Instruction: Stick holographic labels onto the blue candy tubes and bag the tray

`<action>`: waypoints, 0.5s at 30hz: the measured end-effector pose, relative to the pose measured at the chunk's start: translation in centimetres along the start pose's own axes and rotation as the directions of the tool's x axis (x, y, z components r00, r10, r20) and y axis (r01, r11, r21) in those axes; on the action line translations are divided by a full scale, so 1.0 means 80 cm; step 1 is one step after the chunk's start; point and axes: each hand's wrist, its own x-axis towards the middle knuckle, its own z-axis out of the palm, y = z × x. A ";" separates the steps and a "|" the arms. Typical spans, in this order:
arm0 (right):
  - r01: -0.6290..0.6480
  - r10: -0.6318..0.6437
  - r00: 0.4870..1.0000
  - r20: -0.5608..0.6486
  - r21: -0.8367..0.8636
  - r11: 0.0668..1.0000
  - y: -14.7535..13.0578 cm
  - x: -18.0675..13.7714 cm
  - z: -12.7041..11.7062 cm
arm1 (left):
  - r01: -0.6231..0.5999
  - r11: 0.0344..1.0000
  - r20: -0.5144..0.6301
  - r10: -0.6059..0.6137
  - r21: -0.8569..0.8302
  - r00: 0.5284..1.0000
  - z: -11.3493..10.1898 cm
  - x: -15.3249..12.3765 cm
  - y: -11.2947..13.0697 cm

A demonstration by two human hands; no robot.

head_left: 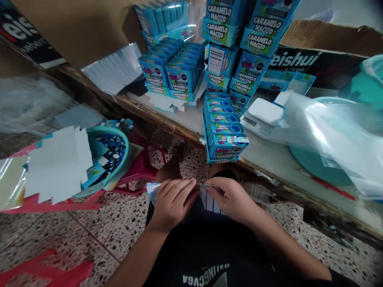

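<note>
Over my lap, both hands pinch the upper edge of a thin shiny sheet that has a rainbow glint at its left end. My left hand has its fingers folded over the sheet's left part. The fingertips of my right hand are closed on its right part, and pale rectangular strips show below them. Just beyond my hands, at the table edge, stands a blue display tray filled with a row of small blue candy boxes. A shiny strip lies along the top edge of the nearest box.
Stacked blue boxes and filled trays stand at the back of the table. A white scale and clear plastic bags are on the right. A teal tub holds blue-wrapped pieces on the left, beside flat white cartons.
</note>
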 end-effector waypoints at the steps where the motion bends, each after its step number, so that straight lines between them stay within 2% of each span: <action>1: 0.005 -0.005 1.000 0.008 -0.051 0.999 -0.002 0.001 0.000 | 0.032 0.999 0.029 -0.031 -0.036 0.999 -0.001 0.004 -0.001; 5: 0.107 -0.101 0.994 0.041 -0.209 0.972 -0.006 0.006 0.003 | 0.107 0.965 0.173 -0.066 -0.240 0.983 -0.008 0.021 -0.011; 8: 0.138 -0.134 0.990 0.034 -0.231 0.963 -0.005 0.010 0.006 | 0.190 0.925 0.267 -0.102 -0.328 0.958 -0.014 0.031 -0.019; 12: 0.095 -0.093 0.994 0.056 -0.031 0.995 -0.002 0.015 0.005 | 0.432 0.843 0.391 -0.298 -0.320 0.871 -0.021 0.031 -0.020; 13: 0.074 -0.076 0.994 0.081 0.031 0.997 -0.001 0.015 0.003 | 0.454 0.833 0.396 -0.319 -0.315 0.861 -0.022 0.029 -0.019; 15: 0.032 -0.052 0.988 0.146 0.136 0.990 0.002 0.016 -0.001 | 0.411 0.846 0.393 -0.270 -0.338 0.879 -0.021 0.026 -0.017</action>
